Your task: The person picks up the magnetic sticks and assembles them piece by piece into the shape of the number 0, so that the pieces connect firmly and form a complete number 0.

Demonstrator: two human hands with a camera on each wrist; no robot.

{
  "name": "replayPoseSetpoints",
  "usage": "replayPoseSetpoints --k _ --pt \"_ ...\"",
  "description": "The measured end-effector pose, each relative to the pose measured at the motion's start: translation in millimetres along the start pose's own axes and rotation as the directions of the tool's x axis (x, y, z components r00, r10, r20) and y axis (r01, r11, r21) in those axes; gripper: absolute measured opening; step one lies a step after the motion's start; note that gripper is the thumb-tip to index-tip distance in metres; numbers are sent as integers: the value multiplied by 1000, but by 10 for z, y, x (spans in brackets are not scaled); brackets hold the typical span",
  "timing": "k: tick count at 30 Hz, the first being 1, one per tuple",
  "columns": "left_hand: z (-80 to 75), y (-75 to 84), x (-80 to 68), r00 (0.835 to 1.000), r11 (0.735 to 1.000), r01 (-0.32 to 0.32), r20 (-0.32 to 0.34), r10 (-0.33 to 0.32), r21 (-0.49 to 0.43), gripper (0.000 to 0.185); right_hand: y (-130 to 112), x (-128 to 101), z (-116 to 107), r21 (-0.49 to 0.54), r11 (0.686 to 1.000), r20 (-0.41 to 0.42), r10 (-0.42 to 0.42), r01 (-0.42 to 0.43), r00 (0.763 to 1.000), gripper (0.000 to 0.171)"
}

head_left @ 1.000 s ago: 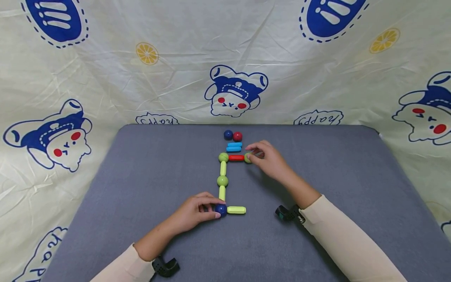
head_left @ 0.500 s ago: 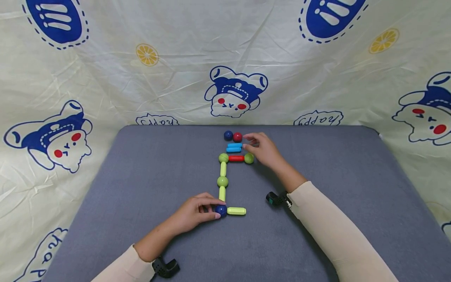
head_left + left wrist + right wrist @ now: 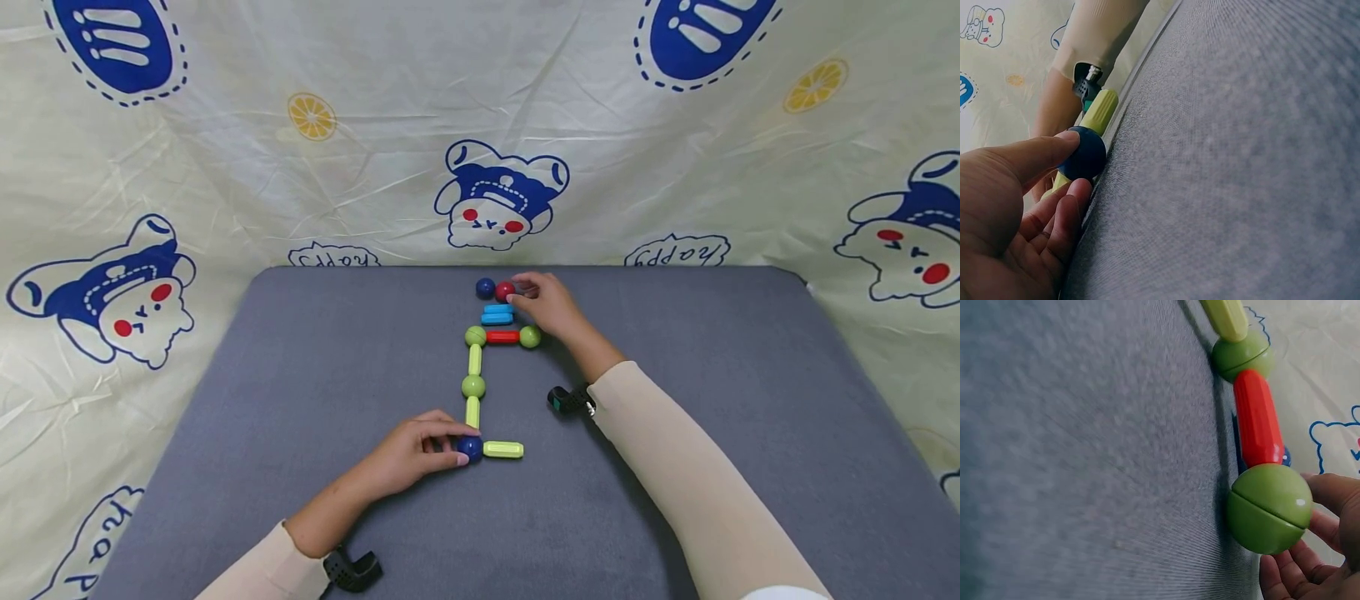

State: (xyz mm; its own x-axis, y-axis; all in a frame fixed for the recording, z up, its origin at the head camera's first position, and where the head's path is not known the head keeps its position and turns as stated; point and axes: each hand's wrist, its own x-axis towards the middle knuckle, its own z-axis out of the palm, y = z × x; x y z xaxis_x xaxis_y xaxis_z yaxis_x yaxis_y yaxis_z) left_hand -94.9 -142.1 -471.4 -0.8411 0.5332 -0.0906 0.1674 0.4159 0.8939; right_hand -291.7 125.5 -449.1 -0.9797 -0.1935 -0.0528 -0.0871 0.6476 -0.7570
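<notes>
In the head view, my left hand pinches a dark blue ball between thumb and fingers; the left wrist view shows the grip on this ball too. A yellow-green rod sticks out to its right. From the same ball a chain of yellow-green rods and green balls runs away, then turns right along a red rod to a green end ball. Farther back, my right hand has thumb and fingers about a red ball, which the green end ball hides in the right wrist view.
A second dark blue ball sits just left of the red one. Two light blue rods lie side by side between these balls and the red rod. The grey table ends at a patterned cloth behind.
My right hand has left the green end ball and moved back and to the left, onto the red ball. The left hand stays on its dark blue ball.
</notes>
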Motion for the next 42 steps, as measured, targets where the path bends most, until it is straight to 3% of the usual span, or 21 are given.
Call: replayPoseSetpoints --k 8,20,35,42 --pt "2 2 13 1000 1000 -3 10 3 0 33 11 114 8 -84 996 21 23 -21 1000 44" --pt "-3 -15 0 1000 1000 -13 8 13 -6 32 32 174 77 -124 992 31 41 -37 999 45" --pt "-7 -15 0 1000 1000 -9 4 9 0 33 29 156 88 -111 994 11 25 -24 1000 42" --pt "-13 -25 -3 1000 1000 -15 1 15 -1 32 -4 121 50 -39 998 -22 43 -43 999 41"
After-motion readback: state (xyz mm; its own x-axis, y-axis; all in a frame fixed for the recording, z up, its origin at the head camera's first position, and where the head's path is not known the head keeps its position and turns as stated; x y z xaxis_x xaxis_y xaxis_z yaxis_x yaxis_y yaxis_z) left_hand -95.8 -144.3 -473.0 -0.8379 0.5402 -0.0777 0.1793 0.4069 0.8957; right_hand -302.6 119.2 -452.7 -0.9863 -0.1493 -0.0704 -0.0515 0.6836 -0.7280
